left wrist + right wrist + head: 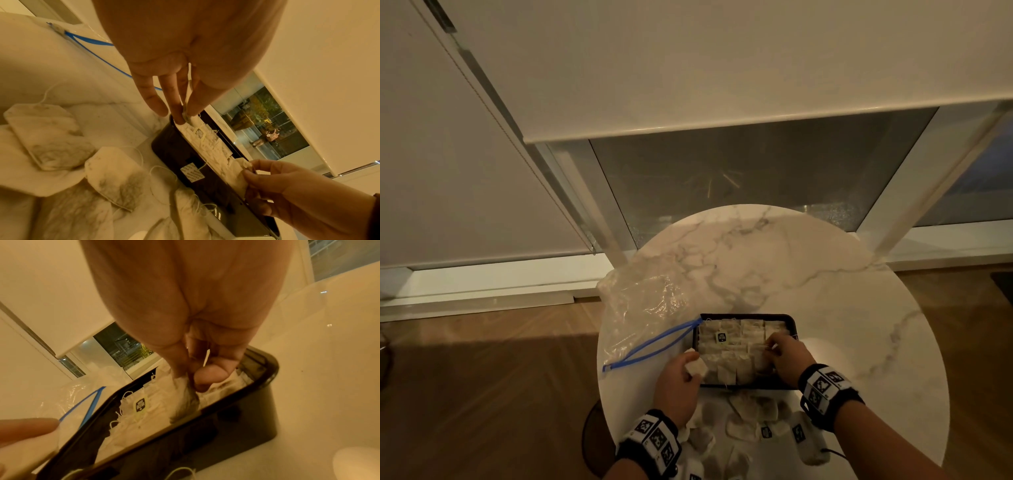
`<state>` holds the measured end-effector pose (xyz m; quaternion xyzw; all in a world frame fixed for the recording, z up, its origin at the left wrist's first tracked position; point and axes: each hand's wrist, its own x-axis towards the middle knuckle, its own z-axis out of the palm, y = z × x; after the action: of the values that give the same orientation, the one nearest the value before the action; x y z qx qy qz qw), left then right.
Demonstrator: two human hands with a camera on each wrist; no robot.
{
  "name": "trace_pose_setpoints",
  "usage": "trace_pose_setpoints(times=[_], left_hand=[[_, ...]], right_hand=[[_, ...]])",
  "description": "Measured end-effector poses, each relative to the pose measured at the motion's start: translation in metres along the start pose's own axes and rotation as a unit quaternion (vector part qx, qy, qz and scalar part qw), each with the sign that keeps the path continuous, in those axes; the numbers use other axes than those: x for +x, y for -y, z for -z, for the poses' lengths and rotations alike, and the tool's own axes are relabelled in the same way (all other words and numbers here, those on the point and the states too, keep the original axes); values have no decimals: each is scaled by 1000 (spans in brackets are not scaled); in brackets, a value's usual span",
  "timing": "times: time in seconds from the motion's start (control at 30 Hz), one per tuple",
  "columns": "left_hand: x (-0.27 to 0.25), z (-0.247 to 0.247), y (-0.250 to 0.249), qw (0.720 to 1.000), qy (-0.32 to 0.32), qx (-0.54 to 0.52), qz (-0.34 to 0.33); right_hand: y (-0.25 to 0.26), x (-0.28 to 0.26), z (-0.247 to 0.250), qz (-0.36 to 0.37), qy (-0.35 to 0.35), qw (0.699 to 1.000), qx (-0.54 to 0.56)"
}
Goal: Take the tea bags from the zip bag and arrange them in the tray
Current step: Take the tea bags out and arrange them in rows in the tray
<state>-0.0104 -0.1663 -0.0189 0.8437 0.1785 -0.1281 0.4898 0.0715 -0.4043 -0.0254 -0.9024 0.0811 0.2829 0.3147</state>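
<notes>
Between the hands, the black tray is nearly full of tea bags. The left hand pinches one tea bag and the right hand pinches another; many loose tea bags near the wrists remain on the bench.

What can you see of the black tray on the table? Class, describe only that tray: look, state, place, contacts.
The black tray is rectangular with rounded corners and glossy walls, seemingly plastic. It sits flat on the marble table, near its front, packed with rows of pale tea bags. The zip bag lies against its left end. The left hand is at its near-left corner; the right hand reaches in, pinching a bag.
</notes>
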Motion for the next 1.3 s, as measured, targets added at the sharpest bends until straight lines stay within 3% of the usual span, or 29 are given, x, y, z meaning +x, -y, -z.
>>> trace_pose_setpoints(times=[0.13, 0.37, 1.03, 1.3], left_hand=[[4, -1, 0, 1000, -10, -17, -2], [8, 6, -2, 987, -124, -101, -5], [8, 11, -6, 987, -99, -126, -19], [6, 14, -17, 982, -69, -174, -15]], right_hand=[[-5, 3, 1, -3, 5, 998, -69], [-1, 3, 0, -8, 34, 994, -106], [7, 0, -3, 15, 50, 988, -142], [1, -19, 25, 2, -48, 998, -48]])
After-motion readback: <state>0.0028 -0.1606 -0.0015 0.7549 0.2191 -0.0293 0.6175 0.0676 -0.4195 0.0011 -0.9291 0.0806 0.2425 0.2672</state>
